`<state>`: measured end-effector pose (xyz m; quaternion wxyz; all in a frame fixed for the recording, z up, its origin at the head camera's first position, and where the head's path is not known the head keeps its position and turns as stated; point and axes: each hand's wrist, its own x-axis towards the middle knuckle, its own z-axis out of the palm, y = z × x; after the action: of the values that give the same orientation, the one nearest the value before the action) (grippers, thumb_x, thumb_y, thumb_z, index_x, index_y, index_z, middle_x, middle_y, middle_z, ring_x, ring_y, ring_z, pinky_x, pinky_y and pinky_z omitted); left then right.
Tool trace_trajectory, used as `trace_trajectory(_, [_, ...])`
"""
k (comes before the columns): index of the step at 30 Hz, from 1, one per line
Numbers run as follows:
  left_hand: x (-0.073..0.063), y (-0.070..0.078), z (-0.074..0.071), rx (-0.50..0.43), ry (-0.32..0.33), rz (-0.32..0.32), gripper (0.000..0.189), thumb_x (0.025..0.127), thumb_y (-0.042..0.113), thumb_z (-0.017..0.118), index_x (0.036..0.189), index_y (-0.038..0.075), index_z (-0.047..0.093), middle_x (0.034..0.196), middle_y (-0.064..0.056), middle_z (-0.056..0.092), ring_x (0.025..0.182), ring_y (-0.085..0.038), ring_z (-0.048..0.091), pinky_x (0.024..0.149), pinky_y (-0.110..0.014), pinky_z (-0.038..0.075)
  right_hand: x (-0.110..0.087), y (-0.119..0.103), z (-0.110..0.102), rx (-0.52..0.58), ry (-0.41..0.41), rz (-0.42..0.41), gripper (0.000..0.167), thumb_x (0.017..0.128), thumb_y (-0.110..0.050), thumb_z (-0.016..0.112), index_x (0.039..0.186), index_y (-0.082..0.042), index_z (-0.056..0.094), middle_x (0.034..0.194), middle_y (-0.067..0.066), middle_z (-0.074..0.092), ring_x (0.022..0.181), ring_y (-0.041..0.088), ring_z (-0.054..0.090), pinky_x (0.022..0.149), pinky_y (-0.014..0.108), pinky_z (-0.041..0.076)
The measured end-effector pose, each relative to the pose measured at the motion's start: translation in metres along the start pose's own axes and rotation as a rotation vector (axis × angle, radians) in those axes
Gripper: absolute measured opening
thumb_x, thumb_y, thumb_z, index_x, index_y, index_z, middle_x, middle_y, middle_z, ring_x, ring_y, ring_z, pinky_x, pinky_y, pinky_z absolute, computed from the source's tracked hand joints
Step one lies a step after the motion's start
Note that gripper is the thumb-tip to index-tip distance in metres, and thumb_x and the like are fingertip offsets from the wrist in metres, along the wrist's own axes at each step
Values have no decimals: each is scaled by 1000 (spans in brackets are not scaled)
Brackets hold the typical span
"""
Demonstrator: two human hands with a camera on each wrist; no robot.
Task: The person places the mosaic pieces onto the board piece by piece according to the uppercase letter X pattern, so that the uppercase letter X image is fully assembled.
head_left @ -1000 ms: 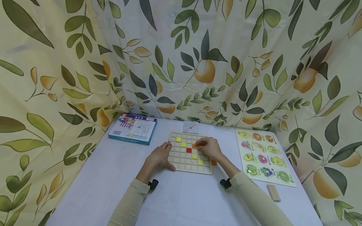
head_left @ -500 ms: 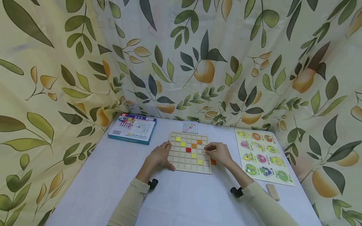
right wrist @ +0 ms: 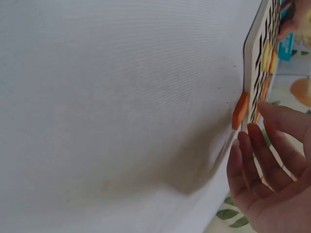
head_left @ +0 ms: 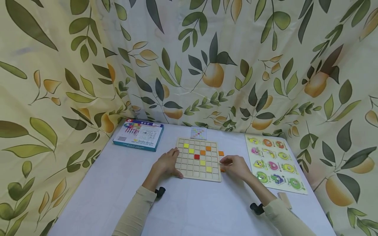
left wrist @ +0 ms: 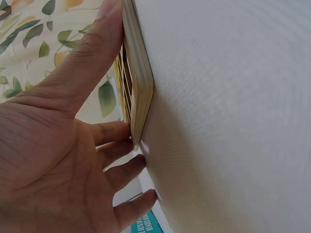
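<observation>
A wooden grid board [head_left: 186,167] lies on the table with yellow, orange and red square tiles in some cells. My left hand [head_left: 166,163] rests along its left side. In the left wrist view, the thumb [left wrist: 87,60] lies against the board's edge and the other fingers are spread by its corner. My right hand [head_left: 236,167] is just off the board's right edge, with loosely curled fingers and nothing visible between them. Close to its fingertips, an orange tile [right wrist: 240,111] sits against the board edge, partly hidden in the head view. Another orange tile [head_left: 221,153] lies farther back.
Behind the board is a small printed pattern card [head_left: 199,133]. A flat toy box [head_left: 138,135] is at the back left. To the right lie a fruit picture board [head_left: 277,178] and a wooden block [head_left: 284,199], partly behind the right sleeve.
My right hand has moved from over the board to the right and nearer to me. It has uncovered orange tiles on the board and beside it. My left hand stays in place.
</observation>
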<state>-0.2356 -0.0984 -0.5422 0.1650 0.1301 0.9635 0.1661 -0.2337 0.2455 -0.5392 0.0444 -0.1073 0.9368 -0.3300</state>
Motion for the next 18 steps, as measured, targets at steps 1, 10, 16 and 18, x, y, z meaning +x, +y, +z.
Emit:
trace_trajectory(1, [1,0,1,3,1,3,130,65,58,95,165,8,28,172,-12,22,155,-33,29,125,-50,31,-1,2,0,0,-6,4,19,86,-7,84,103,-9,79,97,1,76,91,19,70,82,37,60])
trace_trajectory(10, [1,-1,0,4,-3,11,131,65,59,94,165,7,27,172,-13,21,155,-34,29,126,-50,31,-6,10,1,-36,-43,22,26,81,-4,85,105,-11,79,92,-1,73,86,16,65,79,35,56])
trace_trajectory(16, [0,-1,0,1,-1,12,131,66,59,94,165,7,26,173,-13,21,156,-33,28,126,-50,29,-6,10,0,-39,-27,12,28,79,-2,87,104,-11,79,91,0,72,84,17,63,76,33,55])
trace_trajectory(18, [0,-1,0,-1,-4,9,131,66,58,94,165,7,26,173,-12,21,156,-34,28,126,-49,29,-6,10,0,-28,-22,23,28,79,-3,87,103,-12,79,90,0,72,83,17,64,75,31,55])
